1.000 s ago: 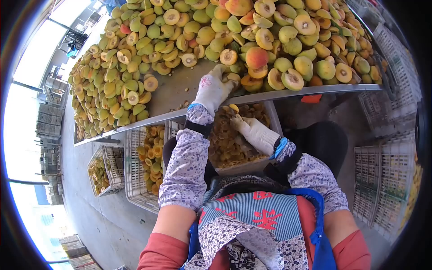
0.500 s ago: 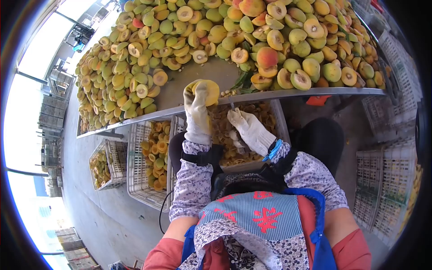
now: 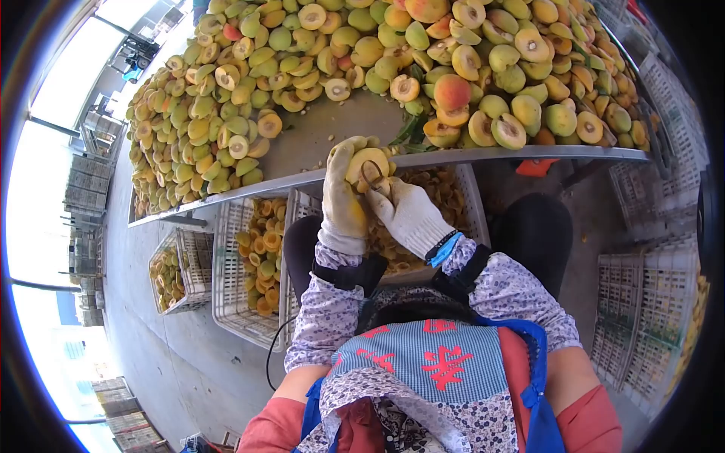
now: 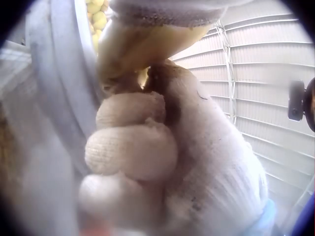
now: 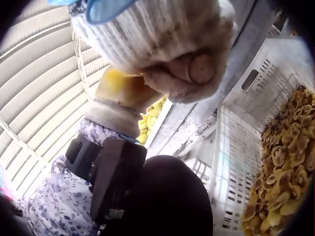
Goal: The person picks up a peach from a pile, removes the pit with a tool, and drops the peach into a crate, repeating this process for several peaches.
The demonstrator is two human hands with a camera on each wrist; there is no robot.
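Left grip (image 3: 343, 200) on peach (image 3: 368, 160), right grip (image 3: 408, 215) on handle (image 5: 202, 68), wrist-view only

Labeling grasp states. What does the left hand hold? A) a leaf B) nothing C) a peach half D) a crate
C: the left hand grips a peach half, while the right hand holds a tool against its cut face.

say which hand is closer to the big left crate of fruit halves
Left. The left hand, holding a fruit half, is up-right of the crate; the right hand is farther right.
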